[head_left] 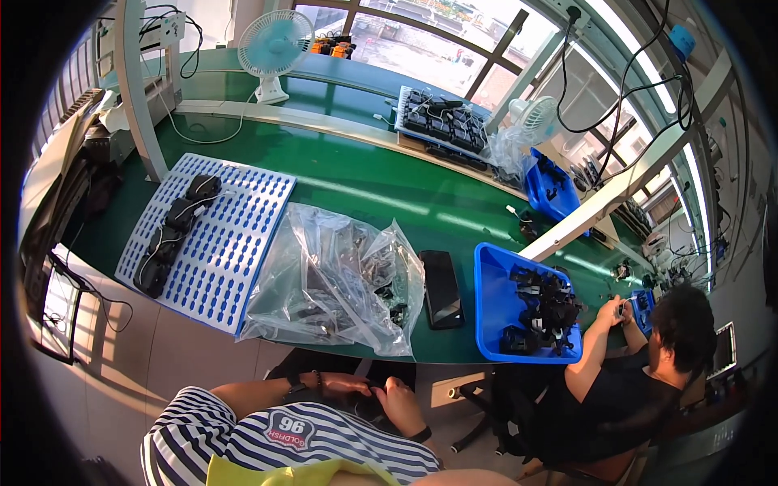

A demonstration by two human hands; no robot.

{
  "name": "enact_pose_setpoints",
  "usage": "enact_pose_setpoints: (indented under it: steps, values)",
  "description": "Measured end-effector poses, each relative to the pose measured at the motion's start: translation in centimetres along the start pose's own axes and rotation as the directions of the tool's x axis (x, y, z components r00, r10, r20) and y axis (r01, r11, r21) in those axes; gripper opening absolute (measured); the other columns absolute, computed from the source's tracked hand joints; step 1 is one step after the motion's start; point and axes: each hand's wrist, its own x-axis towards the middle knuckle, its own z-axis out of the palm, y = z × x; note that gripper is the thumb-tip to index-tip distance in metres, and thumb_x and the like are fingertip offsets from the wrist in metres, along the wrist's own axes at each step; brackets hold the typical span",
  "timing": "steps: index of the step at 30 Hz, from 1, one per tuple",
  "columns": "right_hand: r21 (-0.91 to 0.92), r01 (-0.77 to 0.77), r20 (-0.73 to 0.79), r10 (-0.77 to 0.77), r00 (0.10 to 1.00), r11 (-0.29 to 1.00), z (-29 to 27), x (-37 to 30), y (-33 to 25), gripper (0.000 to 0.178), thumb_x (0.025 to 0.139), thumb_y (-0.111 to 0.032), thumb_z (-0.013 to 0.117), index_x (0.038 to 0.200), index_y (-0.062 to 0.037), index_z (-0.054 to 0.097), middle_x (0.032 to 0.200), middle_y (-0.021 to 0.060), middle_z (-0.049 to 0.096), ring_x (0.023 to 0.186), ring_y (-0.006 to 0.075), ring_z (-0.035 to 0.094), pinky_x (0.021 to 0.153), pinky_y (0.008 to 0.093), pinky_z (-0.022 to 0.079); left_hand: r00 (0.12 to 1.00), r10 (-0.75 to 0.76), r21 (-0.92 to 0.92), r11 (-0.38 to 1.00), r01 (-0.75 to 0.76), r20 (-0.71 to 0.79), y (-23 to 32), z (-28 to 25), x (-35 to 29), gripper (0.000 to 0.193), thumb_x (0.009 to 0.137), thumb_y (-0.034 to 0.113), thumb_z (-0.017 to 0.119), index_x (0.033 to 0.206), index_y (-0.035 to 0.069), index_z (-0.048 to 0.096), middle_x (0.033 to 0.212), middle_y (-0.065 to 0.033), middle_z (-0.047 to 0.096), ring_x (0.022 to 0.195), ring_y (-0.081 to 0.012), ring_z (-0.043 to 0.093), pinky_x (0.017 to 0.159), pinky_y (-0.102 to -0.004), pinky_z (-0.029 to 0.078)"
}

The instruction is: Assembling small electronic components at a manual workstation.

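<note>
Close to my body, below the table's front edge, my left hand (347,382) and my right hand (395,402) come together. Between their fingers sits a small dark piece; its kind is too small and shadowed to make out. The fingers of both hands are closed around it. On the table just beyond lies a clear plastic bag (312,267) with dark parts inside. A black smartphone (442,289) rests to the right of the bag.
At left, a white-and-blue perforated tray (231,212) carries several black parts (166,240) with white wires. A blue bin (484,324) of black parts stands right of the phone. A co-worker (600,397) sits at right. A fan (275,49) and another loaded tray (442,121) are farther back.
</note>
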Motion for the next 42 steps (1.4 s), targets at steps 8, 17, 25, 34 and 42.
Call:
enact_pose_setpoints:
  steps: [8,17,25,34,42]
  values:
    - [0.170,0.056,-0.007,-0.055,0.998,0.984,-0.9,-0.7,0.3,0.022,0.094,-0.019,0.068,0.092,-0.0010,0.055,0.093,0.0223,0.067,0.086,0.0431,0.067,0.071,0.0488,0.053,0.998,-0.061,0.086,0.994,0.062,-0.012,1.0,0.9,-0.8,0.075,0.105,0.044,0.053,0.155,-0.005,0.026,0.137,-0.0070,0.061,0.131,-0.0175,0.051,0.109,-0.0324,0.041]
    - [0.241,0.251,-0.135,-0.224,0.965,0.937,-1.3,-0.3,0.2,0.026,0.092,-0.023,0.070,0.090,-0.0013,0.056,0.093,0.0213,0.066,0.089,0.0420,0.066,0.073,0.0495,0.052,0.997,-0.066,0.156,0.985,0.071,-0.036,3.9,2.6,-2.4,0.074,0.106,0.043,0.051,0.155,-0.007,0.025,0.138,-0.0088,0.060,0.132,-0.0176,0.050,0.109,-0.0314,0.042]
    - [0.125,0.022,-0.008,-0.022,1.000,0.992,-1.1,-0.3,-0.1,0.023,0.091,-0.022,0.070,0.092,-0.0020,0.058,0.095,0.0195,0.066,0.090,0.0418,0.065,0.074,0.0482,0.053,0.994,-0.104,0.139,0.984,0.107,-0.035,4.1,2.9,-2.5,0.074,0.105,0.042,0.053,0.155,-0.005,0.027,0.139,-0.0095,0.059,0.131,-0.0183,0.050,0.107,-0.0318,0.044]
    - [0.191,0.116,-0.075,-0.103,0.992,0.975,-0.2,0.2,0.2,0.020,0.090,-0.013,0.069,0.101,-0.0001,0.059,0.096,0.0199,0.064,0.092,0.0406,0.064,0.079,0.0474,0.052,0.983,-0.180,0.054,0.982,0.181,-0.030,3.6,2.9,-1.9,0.074,0.103,0.040,0.058,0.156,0.000,0.027,0.144,-0.0084,0.054,0.130,-0.0179,0.051,0.096,-0.0316,0.051]
    - [0.146,0.104,-0.045,-0.098,0.994,0.984,1.0,-0.1,0.8,0.023,0.093,-0.020,0.066,0.108,-0.0032,0.061,0.106,0.0189,0.063,0.099,0.0417,0.063,0.083,0.0484,0.052,0.988,-0.154,0.048,0.987,0.153,0.016,2.0,1.9,-1.1,0.071,0.103,0.039,0.059,0.156,0.001,0.029,0.138,-0.0078,0.059,0.124,-0.0148,0.053,0.095,-0.0307,0.049]
